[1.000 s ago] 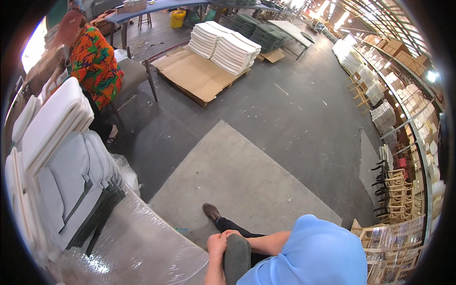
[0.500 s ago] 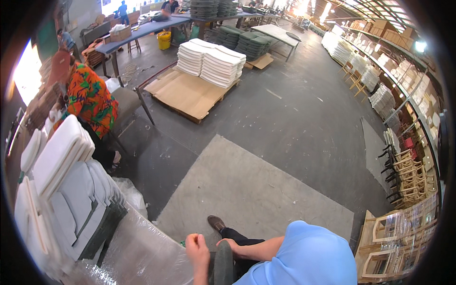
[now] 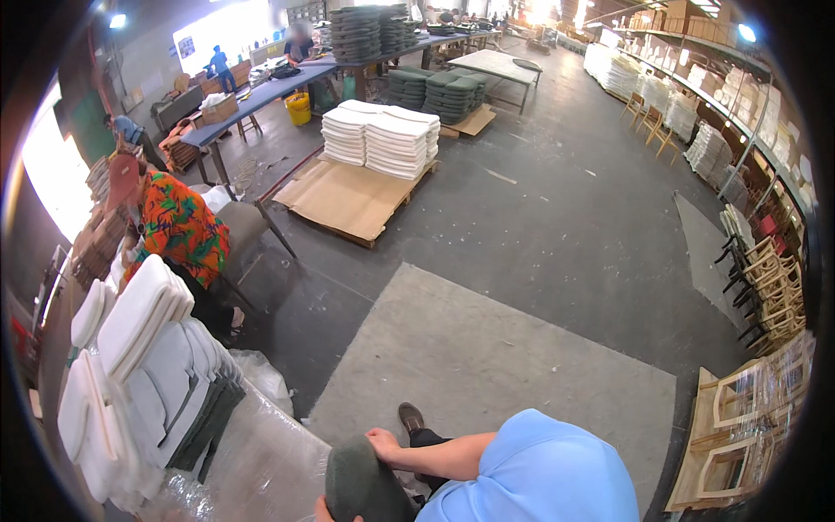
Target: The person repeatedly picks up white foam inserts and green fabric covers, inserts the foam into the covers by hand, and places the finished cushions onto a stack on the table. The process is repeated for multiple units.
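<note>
A dark green fabric cushion (image 3: 361, 483) stands tilted at the lower edge, close to my body, with its broad face showing. My right hand (image 3: 381, 445) grips its upper right edge, the forearm coming in from the blue sleeve. Low on the cushion's left side is my left hand (image 3: 323, 511), its fingers wrapped on the edge and mostly cut off by the picture's rim. Left of the cushion lies a plastic-covered work surface (image 3: 270, 444). On it, white foam pads (image 3: 143, 313) are heaped beside dark green fabric covers (image 3: 207, 426).
A co-worker (image 3: 178, 222) in a bright patterned shirt bends behind the foam heap, beside a grey chair (image 3: 243, 222). Ahead, white cushions (image 3: 383, 143) are stacked on a cardboard-topped pallet (image 3: 348, 204). Plastic-wrapped wooden frames (image 3: 739, 435) stand at right. A clear plastic bag (image 3: 265, 378) lies on the floor.
The cushion has turned from edge-on to broad face. My left hand has dropped from above it to its lower left side; my right hand has shifted left along with it. The view has tilted.
</note>
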A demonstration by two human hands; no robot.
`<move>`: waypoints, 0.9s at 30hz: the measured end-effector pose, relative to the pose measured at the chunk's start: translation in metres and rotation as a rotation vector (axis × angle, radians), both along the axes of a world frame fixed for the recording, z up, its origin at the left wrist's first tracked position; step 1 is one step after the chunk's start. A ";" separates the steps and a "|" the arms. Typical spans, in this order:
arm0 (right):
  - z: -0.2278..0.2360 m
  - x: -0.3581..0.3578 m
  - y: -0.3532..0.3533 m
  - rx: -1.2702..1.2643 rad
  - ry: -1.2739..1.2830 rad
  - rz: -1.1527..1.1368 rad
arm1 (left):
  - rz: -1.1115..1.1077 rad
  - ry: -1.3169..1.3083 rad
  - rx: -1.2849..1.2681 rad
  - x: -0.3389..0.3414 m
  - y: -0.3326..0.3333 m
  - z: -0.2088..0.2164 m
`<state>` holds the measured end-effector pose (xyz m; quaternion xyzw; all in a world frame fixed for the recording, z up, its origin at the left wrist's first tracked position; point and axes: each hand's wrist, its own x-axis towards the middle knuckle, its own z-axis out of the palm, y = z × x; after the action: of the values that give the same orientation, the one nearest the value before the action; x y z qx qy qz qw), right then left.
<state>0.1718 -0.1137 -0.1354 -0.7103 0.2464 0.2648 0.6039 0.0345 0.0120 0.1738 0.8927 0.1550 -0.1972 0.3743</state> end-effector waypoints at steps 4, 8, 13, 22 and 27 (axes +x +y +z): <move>0.025 0.044 0.001 -0.020 -0.297 0.025 | 0.038 -0.117 0.176 0.006 -0.010 0.016; 0.081 0.068 -0.007 0.459 -0.495 -0.110 | 0.059 -0.090 0.220 0.026 -0.024 0.012; 0.118 0.038 -0.014 0.733 -0.550 0.077 | 0.044 -0.011 0.237 0.027 -0.031 -0.023; 0.058 0.051 -0.006 0.664 -0.440 0.049 | 0.122 0.029 -0.027 0.041 -0.033 -0.023; 0.036 0.053 -0.004 0.709 -0.328 0.014 | 0.162 0.036 -0.039 0.040 -0.035 -0.026</move>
<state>0.2243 -0.1174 -0.0995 -0.4922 0.0349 0.2204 0.8414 0.0747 -0.0230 0.1477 0.8660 0.2294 -0.1855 0.4036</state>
